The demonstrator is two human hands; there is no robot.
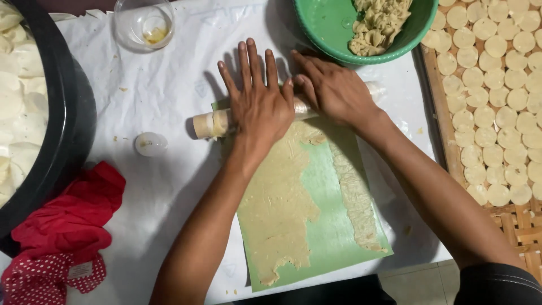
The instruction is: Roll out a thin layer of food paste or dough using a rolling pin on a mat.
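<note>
A pale rolling pin (212, 123) wrapped in plastic lies across the far end of a green sheet (330, 226). My left hand (257, 101) presses flat on the pin with fingers spread. Beside it my right hand (333, 90) also rests on the pin, fingers slightly curled. Thin beige dough (276, 209) is spread over the left part of the sheet. A narrow strip of dough (355, 197) runs down its right side.
A green bowl (322, 28) of dough pieces stands at the back right. A woven tray (522, 226) with several round dough discs lies on the right. A black basin (73, 124), a red cloth (68, 220), a glass cup (144, 22) and a small lid (151, 143) lie on the left.
</note>
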